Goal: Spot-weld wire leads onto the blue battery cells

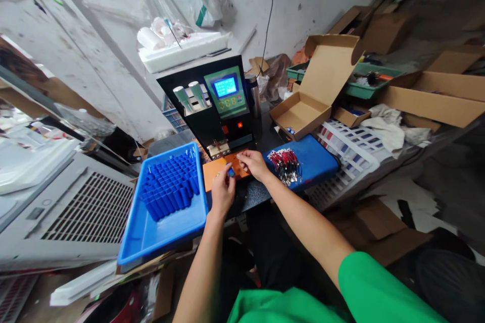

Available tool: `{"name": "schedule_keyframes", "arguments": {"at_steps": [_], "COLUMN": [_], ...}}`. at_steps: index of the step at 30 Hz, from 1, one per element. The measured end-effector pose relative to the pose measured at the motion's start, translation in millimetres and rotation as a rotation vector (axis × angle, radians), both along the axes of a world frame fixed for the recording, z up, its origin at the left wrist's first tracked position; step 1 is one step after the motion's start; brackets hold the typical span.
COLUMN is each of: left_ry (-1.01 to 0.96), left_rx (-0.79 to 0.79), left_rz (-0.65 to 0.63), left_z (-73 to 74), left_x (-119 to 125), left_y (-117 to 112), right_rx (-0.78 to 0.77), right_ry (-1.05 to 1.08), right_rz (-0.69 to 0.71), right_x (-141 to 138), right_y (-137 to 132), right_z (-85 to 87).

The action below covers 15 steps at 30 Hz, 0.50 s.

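My left hand (223, 191) is closed around a blue cylindrical battery cell (231, 172), its end facing up and away from me. Beside it my right hand (253, 164) pinches thumb and fingers together close to the cell; whatever lies between the fingertips is too small to make out. Both hands are over an orange board (209, 174) at the foot of a black spot welder (206, 128) with a lit screen (225, 87). The welder's electrodes (219, 148) are just beyond the cell. Red and black wire leads (286, 164) lie bunched to the right.
At left, a blue tray (131, 229) holds many blue cells (170, 189) standing in rows. The leads rest on a blue pad (320, 159). Behind it an open cardboard box (303, 113) holds a few cells. A white plastic basket (350, 149) is at right.
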<state>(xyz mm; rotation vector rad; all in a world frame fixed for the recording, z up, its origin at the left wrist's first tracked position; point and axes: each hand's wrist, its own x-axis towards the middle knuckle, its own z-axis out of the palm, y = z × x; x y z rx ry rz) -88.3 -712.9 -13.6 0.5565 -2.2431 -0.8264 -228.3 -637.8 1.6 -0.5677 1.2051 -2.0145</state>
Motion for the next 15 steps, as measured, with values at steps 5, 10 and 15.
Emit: {"name": "schedule_keyframes", "arguments": {"at_steps": [5, 10, 15], "left_ry": [0.029, 0.002, -0.036], "left_rx": [0.226, 0.209, 0.215], "left_rz": [0.001, 0.032, 0.077], "left_z": [6.7, 9.5, 4.9], "left_x": [-7, -18, -21], "left_y": [-12, -22, -19], "right_rx": [0.032, 0.073, 0.111], "right_ry": [0.039, 0.08, 0.128], "right_rz": [-0.003, -0.01, -0.03], "right_x": [-2, -1, 3], "right_y": [-4, -4, -6], "right_z": [-3.1, -1.2, 3.2]}}
